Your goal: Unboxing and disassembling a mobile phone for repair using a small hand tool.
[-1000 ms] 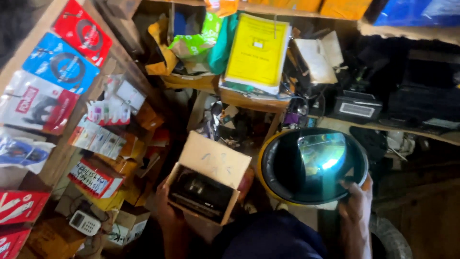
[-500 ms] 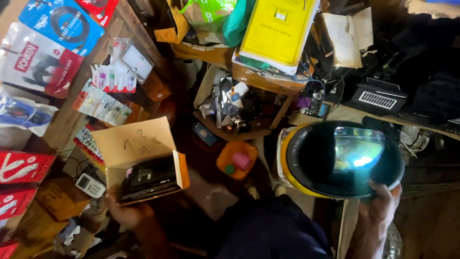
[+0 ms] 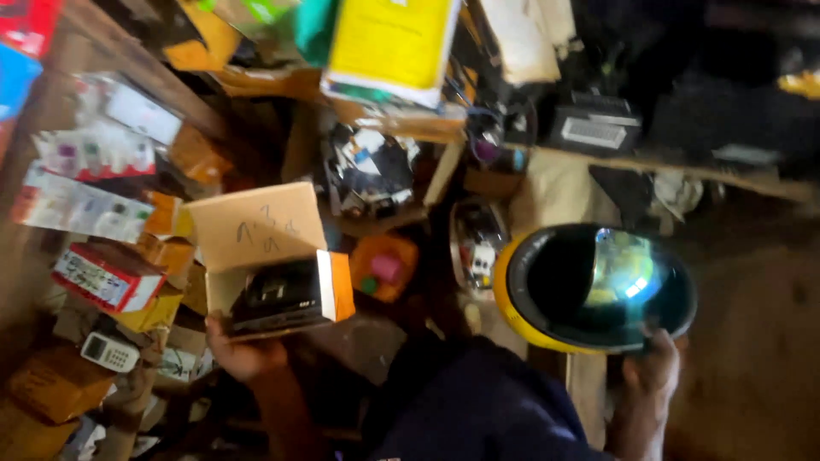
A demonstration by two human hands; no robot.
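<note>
Cluttered shelves (image 3: pixel 128 137) of packaged goods are crowding the left while the left hand (image 3: pixel 239 350) is gripping an open cardboard box (image 3: pixel 265 265) from below, and the right hand (image 3: pixel 653 371) is clasping a yellow-rimmed headlamp (image 3: pixel 594 286) by its lower edge.

My left hand (image 3: pixel 243 354) sits at seven o'clock under the open box (image 3: pixel 265 260), with a device (image 3: pixel 278 299) inside it. My right hand (image 3: pixel 653 367) at five o'clock grips the near rim of the round lamp (image 3: pixel 594 286). A booklet (image 3: pixel 393 43) lies at twelve o'clock.
</note>
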